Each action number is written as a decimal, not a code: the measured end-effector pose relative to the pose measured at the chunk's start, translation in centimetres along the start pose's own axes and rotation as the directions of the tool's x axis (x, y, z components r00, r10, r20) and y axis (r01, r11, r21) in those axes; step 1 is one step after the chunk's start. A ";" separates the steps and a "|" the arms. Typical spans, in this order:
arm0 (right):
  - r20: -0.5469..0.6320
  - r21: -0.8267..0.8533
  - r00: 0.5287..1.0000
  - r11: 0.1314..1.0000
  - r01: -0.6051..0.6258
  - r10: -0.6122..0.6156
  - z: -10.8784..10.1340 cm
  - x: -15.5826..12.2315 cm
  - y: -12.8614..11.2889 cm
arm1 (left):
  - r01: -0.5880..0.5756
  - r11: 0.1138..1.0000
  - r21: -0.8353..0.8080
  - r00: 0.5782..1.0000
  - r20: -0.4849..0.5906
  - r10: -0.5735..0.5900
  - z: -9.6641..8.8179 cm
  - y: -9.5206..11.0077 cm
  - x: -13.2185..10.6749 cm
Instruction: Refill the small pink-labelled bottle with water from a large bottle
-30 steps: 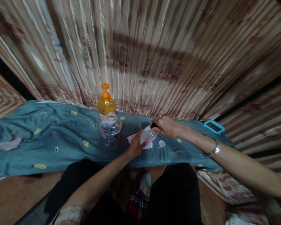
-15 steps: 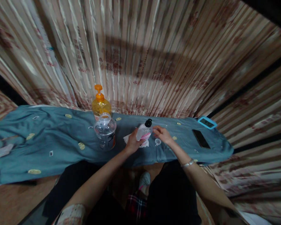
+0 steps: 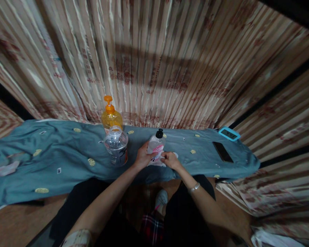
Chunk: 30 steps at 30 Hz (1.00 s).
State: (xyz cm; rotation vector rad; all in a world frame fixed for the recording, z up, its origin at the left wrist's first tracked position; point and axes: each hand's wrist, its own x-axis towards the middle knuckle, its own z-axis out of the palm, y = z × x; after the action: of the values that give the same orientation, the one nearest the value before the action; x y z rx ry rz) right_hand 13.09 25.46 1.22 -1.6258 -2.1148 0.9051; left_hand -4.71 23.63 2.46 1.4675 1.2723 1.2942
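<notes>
My left hand (image 3: 143, 156) is wrapped round a clear bottle (image 3: 155, 143) with a black cap and a pink label, standing nearly upright. Beside the bottle's lower right side, my right hand (image 3: 170, 160) has its fingers pinched together against or just by the label; what lies between them, if anything, is hidden. A white tissue (image 3: 159, 164) shows under the bottle, partly covered by it. Behind my right hand a small clear round lid (image 3: 175, 155) peeks out.
To the left stand an open clear plastic bottle (image 3: 115, 145) and, behind it, a yellow pump bottle (image 3: 111, 118). A dark phone (image 3: 222, 152) and a blue-framed digital clock (image 3: 229, 134) lie at right on the teal cloth (image 3: 74, 151). A pleated curtain (image 3: 144, 68) hangs behind.
My right hand has moved left and down to the bottle's label, its fingers now pinched. The bottle has shifted slightly left and become more upright in my left hand.
</notes>
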 end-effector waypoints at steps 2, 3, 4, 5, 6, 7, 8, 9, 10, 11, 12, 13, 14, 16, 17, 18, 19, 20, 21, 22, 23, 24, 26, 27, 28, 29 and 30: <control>-0.024 0.090 0.999 0.996 -0.025 0.027 0.0 -1.5 0.8 | -0.003 1.000 0.001 1.000 -0.001 0.003 0.0 0.1 -0.1; -0.041 0.145 0.998 0.989 -0.036 0.043 0.0 -2.3 1.2 | -0.004 1.000 0.003 1.000 -0.002 0.004 0.0 0.2 -0.2; -0.057 0.207 0.997 0.977 -0.047 0.060 -0.1 -3.1 1.7 | -0.005 1.000 0.007 1.000 -0.003 0.005 0.0 0.2 -0.2; -0.074 0.274 0.994 0.960 -0.056 0.079 -0.2 -3.9 2.1 | -0.006 1.000 0.012 1.000 -0.003 0.006 0.0 0.3 -0.2; -0.094 0.342 0.991 0.938 -0.060 0.097 -0.5 -4.6 2.4 | -0.005 1.000 0.017 1.000 -0.005 0.005 0.0 0.3 -0.3; -0.117 0.408 0.986 0.911 -0.059 0.116 -0.9 -5.3 2.7 | -0.003 1.000 0.022 1.000 -0.007 0.003 0.1 0.3 -0.3; -0.146 0.468 0.980 0.882 -0.050 0.134 -1.4 -6.0 2.7 | 0.001 1.000 0.026 1.000 -0.012 -0.001 0.1 0.3 -0.3; -0.175 0.522 0.974 0.852 -0.035 0.146 -2.0 -6.6 2.6 | 0.004 1.000 0.029 1.000 -0.015 -0.004 0.1 0.3 -0.3; -0.206 0.568 0.966 0.823 -0.011 0.155 -2.7 -7.0 2.3 | 0.007 1.000 0.031 1.000 -0.017 -0.006 0.1 0.3 -0.3; -0.238 0.605 0.958 0.796 0.019 0.158 -3.5 -7.4 1.8 | 0.008 0.999 0.032 1.000 -0.016 -0.007 0.1 0.3 -0.3; -0.277 0.633 0.949 0.772 0.060 0.153 -4.2 -7.7 1.0 | 0.006 0.999 0.036 1.000 -0.013 -0.006 0.2 0.3 -0.3; -0.316 0.656 0.937 0.747 0.103 0.148 -4.8 -7.9 0.0 | 0.003 0.999 0.041 1.000 -0.010 -0.003 0.2 0.3 -0.4; -0.355 0.669 0.925 0.728 0.151 0.134 -5.2 -7.9 -1.1 | 0.000 0.999 0.045 1.000 -0.004 0.000 0.2 0.4 -0.4; -0.428 0.663 0.900 0.706 0.249 0.085 -5.5 -7.8 -3.8 | 0.007 0.999 0.051 1.000 0.001 -0.007 0.3 0.4 -0.6; -0.447 0.647 0.893 0.707 0.285 0.049 -5.3 -7.6 -5.1 | 0.013 0.999 0.052 1.000 0.001 -0.013 0.3 0.4 -0.7; -0.457 0.623 0.890 0.717 0.313 0.009 -4.9 -7.4 -6.4 | 0.015 0.999 0.050 1.000 -0.001 -0.014 0.3 0.3 -0.7; -0.459 0.592 0.888 0.734 0.334 -0.033 -4.5 -7.1 -7.5 | 0.010 0.999 0.046 1.000 -0.002 -0.010 0.3 0.2 -0.7; -0.452 0.553 0.889 0.757 0.349 -0.079 -4.0 -6.8 -8.5 | 0.004 0.999 0.043 1.000 -0.004 -0.003 0.3 0.0 -0.8; -0.457 0.507 0.883 0.783 0.360 -0.110 -3.5 -6.6 -9.3 | 0.000 0.999 0.046 1.000 0.001 0.000 0.3 -0.1 -0.7; -0.483 0.460 0.868 0.809 0.366 -0.118 -3.1 -6.3 -9.9 | -0.003 0.999 0.053 1.000 0.014 0.002 0.4 -0.3 -0.7; -0.514 0.409 0.850 0.839 0.359 -0.114 -2.8 -6.1 -10.3 | -0.003 0.998 0.063 1.000 0.027 0.001 0.4 -0.4 -0.7; -0.551 0.358 0.829 0.869 0.343 -0.100 -2.5 -5.8 -10.5 | -0.007 0.997 0.071 0.999 0.036 0.004 0.4 -0.5 -0.7; -0.616 0.271 0.785 0.918 0.289 -0.065 -2.0 -5.1 -10.6 | -0.036 0.995 0.088 0.999 0.033 0.033 0.5 -0.6 -0.7; -0.637 0.240 0.769 0.935 0.262 -0.052 -1.7 -4.7 -10.5 | -0.050 0.994 0.101 0.999 0.022 0.048 0.6 -0.6 -0.7; -0.649 0.219 0.759 0.946 0.238 -0.041 -1.4 -4.2 -10.4 | -0.051 0.991 0.120 0.999 0.006 0.051 0.7 -0.5 -0.8; -0.654 0.208 0.756 0.953 0.219 -0.031 -1.2 -3.6 -10.3 | -0.039 0.989 0.143 0.999 -0.005 0.040 0.7 -0.5 -0.8; -0.654 0.202 0.756 0.958 0.203 -0.022 -0.9 -3.0 -10.2 | -0.020 0.986 0.167 1.000 -0.012 0.022 0.8 -0.5 -0.9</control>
State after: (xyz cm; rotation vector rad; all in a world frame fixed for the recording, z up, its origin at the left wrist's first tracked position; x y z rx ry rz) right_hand 6.99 21.33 8.92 -1.3828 -1.5110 0.4496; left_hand -4.04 22.87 1.71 1.5938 1.4061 1.2379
